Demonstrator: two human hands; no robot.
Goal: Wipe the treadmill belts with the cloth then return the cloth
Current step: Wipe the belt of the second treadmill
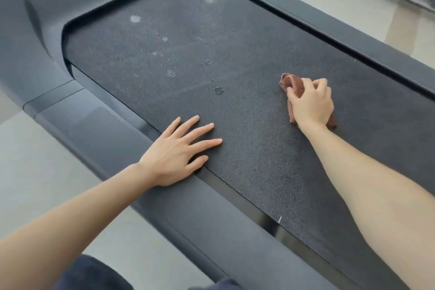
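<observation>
Right now my right hand [312, 103] is curled round the bunched brown cloth [294, 83], pressing it onto the dark treadmill belt [247, 160] near its far edge. My left hand [175, 154] lies flat, fingers spread, fingertips on the belt and palm over the grey side rail [113, 139]. Pale spots [135, 19] dot the belt well beyond both hands.

L hand [175, 154] flat on belt [247, 148] near-left edge; R hand [312, 103] on cloth [294, 83], belt's right; spots [171, 73] behind, between them.

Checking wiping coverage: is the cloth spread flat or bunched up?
Bunched up: the right hand grips the brown cloth in a crumpled wad on the belt.
</observation>
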